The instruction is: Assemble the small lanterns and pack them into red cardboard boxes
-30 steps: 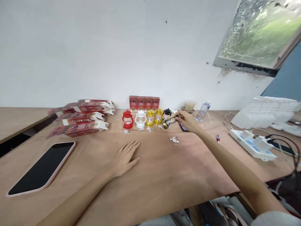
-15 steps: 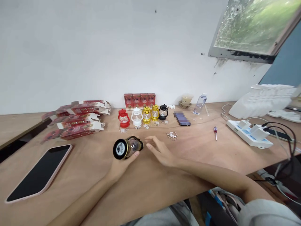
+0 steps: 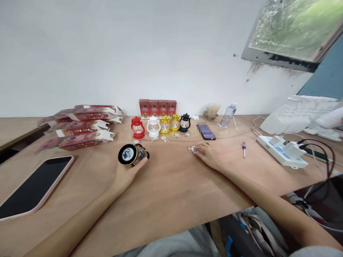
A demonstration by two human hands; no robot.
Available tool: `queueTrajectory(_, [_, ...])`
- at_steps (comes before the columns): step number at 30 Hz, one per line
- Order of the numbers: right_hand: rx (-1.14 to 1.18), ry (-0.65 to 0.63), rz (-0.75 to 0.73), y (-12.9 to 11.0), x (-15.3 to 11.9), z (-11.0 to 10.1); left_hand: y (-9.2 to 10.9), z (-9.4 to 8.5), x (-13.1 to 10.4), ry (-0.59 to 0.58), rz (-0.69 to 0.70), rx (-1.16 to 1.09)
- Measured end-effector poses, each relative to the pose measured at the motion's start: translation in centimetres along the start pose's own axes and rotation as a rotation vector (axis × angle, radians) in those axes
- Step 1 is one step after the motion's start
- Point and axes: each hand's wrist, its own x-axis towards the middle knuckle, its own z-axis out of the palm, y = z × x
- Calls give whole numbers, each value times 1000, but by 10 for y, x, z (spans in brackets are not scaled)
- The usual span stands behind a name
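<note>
Your left hand (image 3: 125, 175) wraps lantern (image 3: 134, 155), base (image 3: 127, 154) facing you, likely for visibility; right hand (image 3: 210, 155) half-curled at small parts (image 3: 192, 149), grip unclear.

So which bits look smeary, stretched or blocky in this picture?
Head view: flat red cardboard boxes smear at their left ends; head view: the black-screened phone with a pink rim looks stretched, perhaps by a wide lens; head view: blocky squares cover part of the dark rectangular phone further back, while the black-and-gold lantern in the left hand looks clearer.
</note>
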Motion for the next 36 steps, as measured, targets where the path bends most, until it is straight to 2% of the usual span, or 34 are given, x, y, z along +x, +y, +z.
queueTrajectory(7, [19,68,39,3,3,7,-2,0,1,-33,32,30])
queueTrajectory(11, [24,155,104,3,9,4,-5,0,2,-37,46,16])
queueTrajectory(16, [33,77,127,2,21,6,-10,0,3,-18,58,52])
queueTrajectory(20, [65,126,99,-1,18,8,-13,-3,3,18,68,120])
queueTrajectory(25, [151,16,-18,-10,11,10,-17,-6,5,39,96,175])
queueTrajectory(30, [34,-99,-118,-12,18,10,-17,-7,6,41,124,174])
queueTrajectory(33, [-13,-160,-155,-16,23,3,-17,-7,5,26,112,193])
queueTrajectory(36, [-100,-228,-128,-27,26,-10,-16,-7,4,18,102,202])
